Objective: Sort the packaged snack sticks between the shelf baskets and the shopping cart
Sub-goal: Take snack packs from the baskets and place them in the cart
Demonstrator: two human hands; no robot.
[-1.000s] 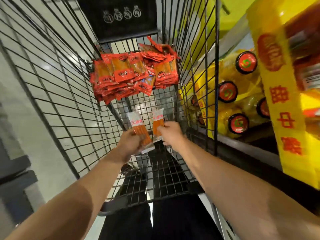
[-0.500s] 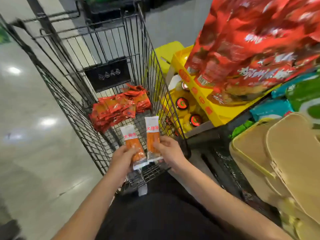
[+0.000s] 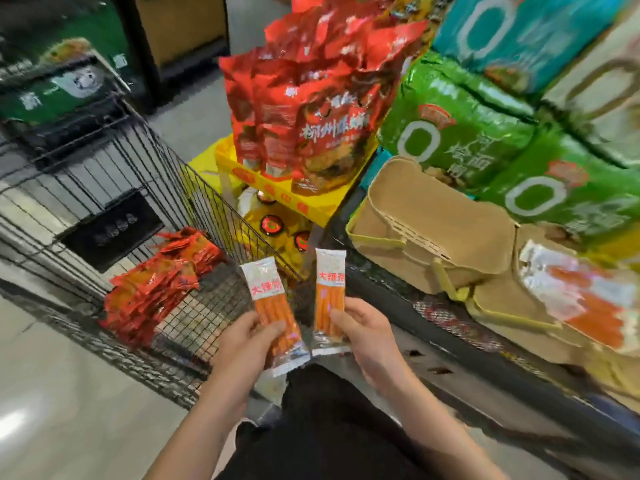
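Red bags [image 3: 311, 109] stand packed upright in a yellow tray [image 3: 277, 188] up on the shelf, with green bags [image 3: 460, 133] stacked to their right and teal ones [image 3: 519, 32] above those. Under the yellow tray sit bottles with red-and-black caps [image 3: 272, 225], seen partly through the cart's wire side. A black wire shelf [image 3: 450, 320] runs along the right.

Both hands are up in front, between the cart and the shelf. The left hand [image 3: 242, 336] grips one snack stick pack [image 3: 272, 306] round its lower half, fingers curled on it; the pack runs lengthwise up and away, its printed white end leaning a little to the left. The right hand [image 3: 360, 329] pinches a second pack [image 3: 329, 296] by its lower part, thumb across the front; this one stands nearly upright, printed end on top. The two packs sit just beside each other, their bottom seals close together.

The wire shopping cart [image 3: 207, 188] on the left holds a heap of small red-orange packets [image 3: 156, 289] on its floor. On the shelf, a tan basket [image 3: 433, 223] shows its side, contents hidden. To its right a second tan basket [image 3: 512, 306] holds more clear packs with orange sticks [image 3: 585, 306], blurred, lying roughly flat.
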